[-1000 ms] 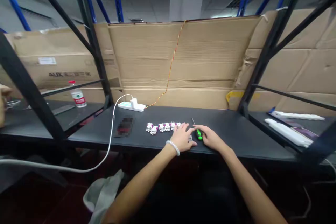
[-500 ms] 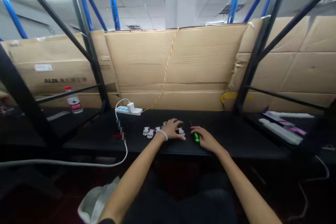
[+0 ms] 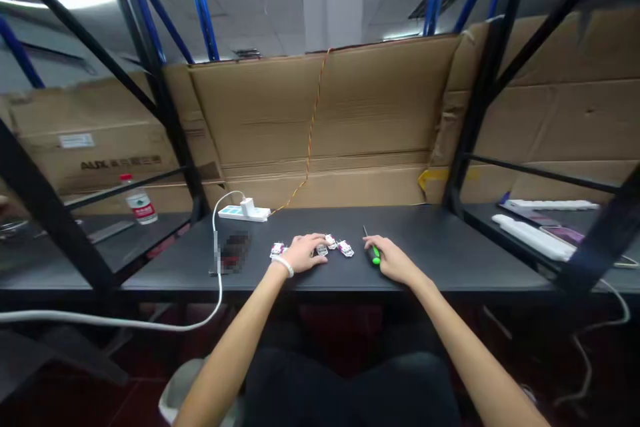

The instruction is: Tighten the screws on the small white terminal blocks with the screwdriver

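Observation:
Several small white pieces with purple marks (image 3: 345, 248) lie in a loose row on the black table (image 3: 425, 233). My left hand (image 3: 301, 253), with a white band at the wrist, is spread low over the middle of that row and hides some of the pieces. Its fingers are stretched out; whether they touch a piece I cannot tell. To the right, my right hand (image 3: 393, 260) has its fingers closed on a screwdriver (image 3: 375, 255) with a green and black handle. The screwdriver's thin shaft points away from me, near the tabletop.
A white power strip (image 3: 235, 213) with a plugged-in adapter and cable stands at the back left. Beside it is a blurred dark object (image 3: 234, 253). Cardboard (image 3: 370, 113) walls the back. Black metal posts (image 3: 473, 120) flank the table. A bottle (image 3: 140, 201) stands far left.
My left hand has moved left along the row, uncovering pieces at its right end. My right hand keeps the screwdriver in about the same place. The view has shifted slightly.

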The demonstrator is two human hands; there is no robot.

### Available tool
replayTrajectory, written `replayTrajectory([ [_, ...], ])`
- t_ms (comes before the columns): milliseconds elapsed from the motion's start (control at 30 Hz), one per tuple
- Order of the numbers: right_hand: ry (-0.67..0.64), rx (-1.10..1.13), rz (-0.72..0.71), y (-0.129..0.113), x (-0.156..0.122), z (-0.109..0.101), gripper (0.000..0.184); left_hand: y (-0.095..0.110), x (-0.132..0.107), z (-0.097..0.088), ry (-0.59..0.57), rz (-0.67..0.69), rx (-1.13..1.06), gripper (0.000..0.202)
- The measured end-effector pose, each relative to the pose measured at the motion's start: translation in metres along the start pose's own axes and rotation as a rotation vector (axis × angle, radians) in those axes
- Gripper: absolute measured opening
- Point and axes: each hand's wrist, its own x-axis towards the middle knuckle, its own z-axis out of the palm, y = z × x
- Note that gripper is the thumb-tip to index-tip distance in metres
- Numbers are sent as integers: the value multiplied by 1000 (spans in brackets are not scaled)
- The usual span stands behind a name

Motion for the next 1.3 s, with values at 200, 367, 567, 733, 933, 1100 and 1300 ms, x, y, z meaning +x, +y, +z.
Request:
replayTrajectory([
  [200, 9, 2, -10, 2, -2, 1, 54, -12, -43, -13, 144, -203, 89, 68],
  [367, 20, -15, -22, 3, 0, 5, 51, -41, -70, -15, 117, -384, 58, 74],
  [567, 46, -82, -29, -4, 6, 3, 50, -51, -62, -3, 128, -369, 95, 64],
  [733, 19, -165, -53, -15, 13, -1, 48, -49, -39, 5, 155, -410, 134, 66],
  [933, -77, -202, -157, -26, 27, -5, 35, -51, -16, 3, 137, -441, 141, 70],
  [1100, -186, -161, -262, -31, 30, -4, 64, -25, -3, 4, 142, -330, 127, 71],
  [1300, -249, -156, -238, -29, 26, -2, 77, 19, 26, 15, 28, -50, 101, 73],
])
